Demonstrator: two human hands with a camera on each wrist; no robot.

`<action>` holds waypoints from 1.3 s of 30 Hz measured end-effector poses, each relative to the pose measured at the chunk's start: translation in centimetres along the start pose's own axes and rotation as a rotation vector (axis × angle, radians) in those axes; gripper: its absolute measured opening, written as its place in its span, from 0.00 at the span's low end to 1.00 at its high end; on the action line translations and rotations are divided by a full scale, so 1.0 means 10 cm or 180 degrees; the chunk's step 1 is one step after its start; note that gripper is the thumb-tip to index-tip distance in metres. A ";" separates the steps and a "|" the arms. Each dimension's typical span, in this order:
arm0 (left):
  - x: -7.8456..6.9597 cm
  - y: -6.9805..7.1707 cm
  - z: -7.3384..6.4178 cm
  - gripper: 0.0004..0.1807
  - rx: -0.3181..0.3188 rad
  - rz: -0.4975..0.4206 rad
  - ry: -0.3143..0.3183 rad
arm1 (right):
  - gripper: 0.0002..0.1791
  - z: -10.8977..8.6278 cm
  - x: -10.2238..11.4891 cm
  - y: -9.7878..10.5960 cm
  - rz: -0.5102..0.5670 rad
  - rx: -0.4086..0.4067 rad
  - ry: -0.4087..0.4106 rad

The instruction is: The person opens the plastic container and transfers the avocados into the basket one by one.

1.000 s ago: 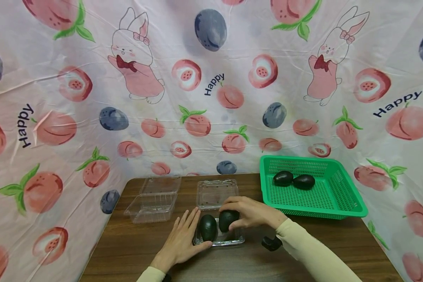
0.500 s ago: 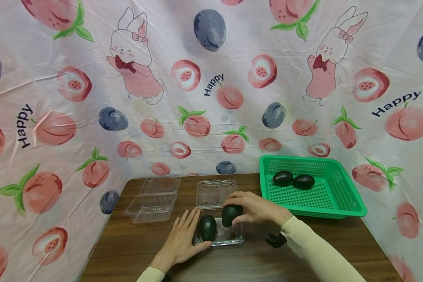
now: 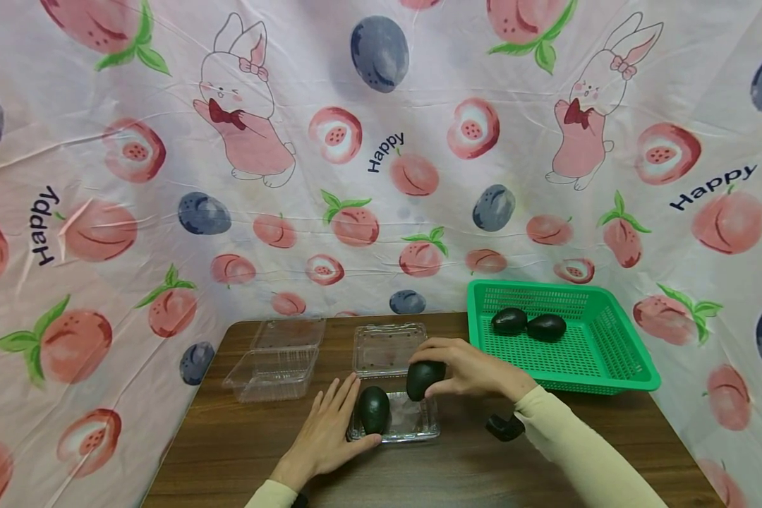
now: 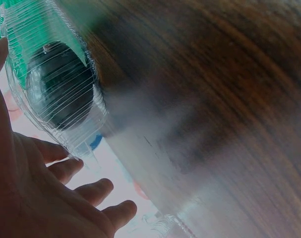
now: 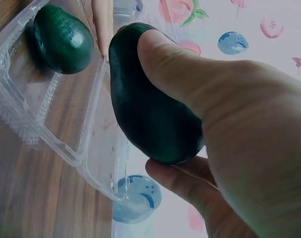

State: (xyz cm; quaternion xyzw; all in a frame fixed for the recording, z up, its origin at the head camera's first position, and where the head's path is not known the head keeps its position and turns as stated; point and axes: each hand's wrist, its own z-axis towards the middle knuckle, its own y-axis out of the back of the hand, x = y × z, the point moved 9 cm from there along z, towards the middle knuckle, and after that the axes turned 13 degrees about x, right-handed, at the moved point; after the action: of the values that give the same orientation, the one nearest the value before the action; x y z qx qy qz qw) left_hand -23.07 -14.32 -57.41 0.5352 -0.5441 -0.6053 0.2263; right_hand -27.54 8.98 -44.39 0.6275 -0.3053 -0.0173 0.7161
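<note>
A dark green avocado [image 3: 424,379] is gripped between the thumb and fingers of my right hand [image 3: 466,368], over the right part of a clear plastic clamshell box [image 3: 413,423]. The right wrist view shows this held avocado [image 5: 150,109] close up, above the box rim. Inside the box, on its left side, lies another avocado [image 3: 374,410]. My left hand [image 3: 330,430] rests along the box's left side, fingers straight, thumb at the near edge. Through the clear wall, the left wrist view shows the avocado [image 4: 60,87] in the box.
A green basket [image 3: 609,377] at the back right holds two dark avocados [image 3: 529,324]. Another clear clamshell box [image 3: 276,374] stands lid-up at the back left of the wooden table [image 3: 228,451]. A fruit-print cloth [image 3: 355,282] hangs behind and at the sides.
My right hand has lifted the avocado up and to the right, away from the box's floor and the other avocado. My left hand has stayed in place.
</note>
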 end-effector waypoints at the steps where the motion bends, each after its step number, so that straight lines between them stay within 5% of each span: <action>1: 0.00 0.00 0.00 0.65 -0.0003 0.0004 -0.0001 | 0.30 -0.01 -0.01 0.01 0.0017 0.0005 -0.0020; 27: -0.01 0.01 -0.01 0.65 -0.0027 -0.0009 -0.0004 | 0.30 -0.34 -0.27 0.27 0.0063 -0.0266 -0.0211; 39: 0.00 0.00 0.00 0.65 -0.0026 0.0021 0.0000 | 0.31 -0.58 -0.53 0.41 0.0162 -0.0297 -0.0641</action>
State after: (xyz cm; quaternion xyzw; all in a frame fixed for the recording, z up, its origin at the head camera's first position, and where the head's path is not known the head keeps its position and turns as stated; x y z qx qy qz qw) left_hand -23.08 -14.28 -57.44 0.5324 -0.5434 -0.6068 0.2305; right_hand -30.63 17.16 -43.05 0.5805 -0.3905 -0.0763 0.7104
